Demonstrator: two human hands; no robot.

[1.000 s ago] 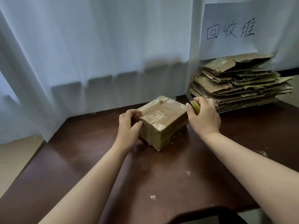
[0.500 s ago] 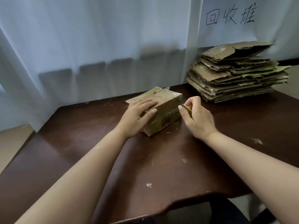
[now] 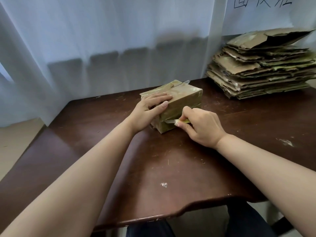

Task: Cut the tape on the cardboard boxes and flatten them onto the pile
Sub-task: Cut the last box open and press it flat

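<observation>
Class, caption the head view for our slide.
Left hand steadies taped brown cardboard box; right hand slices it with yellow-handled knife.

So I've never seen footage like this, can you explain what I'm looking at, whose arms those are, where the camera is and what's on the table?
The camera is worn on a person's head and looks down at their own bare arms. The left hand presses flat on a small tape-wrapped brown cardboard box standing on a dark brown wooden table. The right hand grips a yellow-handled cutter, its blade against the box's near side. At the far right lies a stack of flattened cardboard, below a handwritten paper sign. White curtains hang behind.
</observation>
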